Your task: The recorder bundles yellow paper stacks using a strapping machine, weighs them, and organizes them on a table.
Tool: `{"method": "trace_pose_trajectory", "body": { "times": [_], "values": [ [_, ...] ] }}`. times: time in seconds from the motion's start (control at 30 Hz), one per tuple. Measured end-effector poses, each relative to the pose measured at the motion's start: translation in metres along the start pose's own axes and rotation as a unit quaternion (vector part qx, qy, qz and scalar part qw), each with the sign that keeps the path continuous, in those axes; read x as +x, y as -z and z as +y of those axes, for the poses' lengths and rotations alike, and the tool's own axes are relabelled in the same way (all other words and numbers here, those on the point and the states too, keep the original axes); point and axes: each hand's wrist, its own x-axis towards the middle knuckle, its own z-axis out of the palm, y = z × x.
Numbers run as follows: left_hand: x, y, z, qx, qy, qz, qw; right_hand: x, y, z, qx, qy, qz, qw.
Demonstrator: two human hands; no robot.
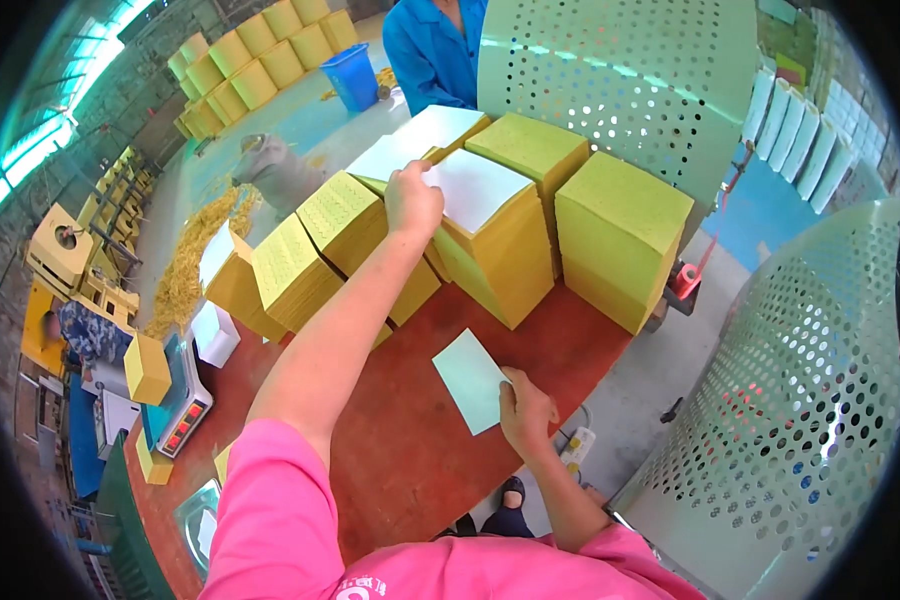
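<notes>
My left hand (pixel 414 203) reaches over the table, its fingers curled against the near-left corner of a tall stack of yellow paper (pixel 505 250). On top of that stack lies a white sheet (pixel 478 188); the fingertips are partly hidden, so their exact grip is hard to see. Close to the table's right edge, my right hand (pixel 526 412) pinches a pale white sheet of paper (pixel 470 382) between thumb and fingers, just over the red tabletop (pixel 395 430). Green-yellow stacks (pixel 620 240) stand right of the white-topped one, and shorter yellow stacks (pixel 295 265) to its left.
A digital scale (pixel 182 395) bearing a yellow block (pixel 147 370) sits at the left. Perforated green metal guards (pixel 770 430) rise at right and behind. Across the table stands a person in blue (pixel 432 55). Yellow rolls (pixel 255 60) and a blue bin (pixel 352 78) are farther back.
</notes>
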Motion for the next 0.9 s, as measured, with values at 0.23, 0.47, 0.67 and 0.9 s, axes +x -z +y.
{"method": "trace_pose_trajectory", "body": {
  "times": [0.23, 0.47, 0.67, 0.9],
  "values": [
    [-0.005, 0.003, -0.002, 0.015, 0.000, -0.008, 1.000, -0.001, 0.001, 0.003, 0.013, -0.008, -0.003, 1.000],
    [0.002, 0.000, -0.003, 0.021, -0.039, 0.014, 0.999, 0.001, 0.002, 0.001, -0.001, 0.008, 0.003, 1.000],
    [0.006, -0.004, 0.002, -0.036, 0.011, 0.004, 0.999, 0.001, 0.002, -0.001, -0.003, 0.014, 0.011, 1.000],
    [0.006, 0.004, -0.002, 0.020, 0.008, -0.040, 0.999, -0.001, 0.001, -0.003, 0.014, 0.021, 0.015, 1.000]
  ]
}}
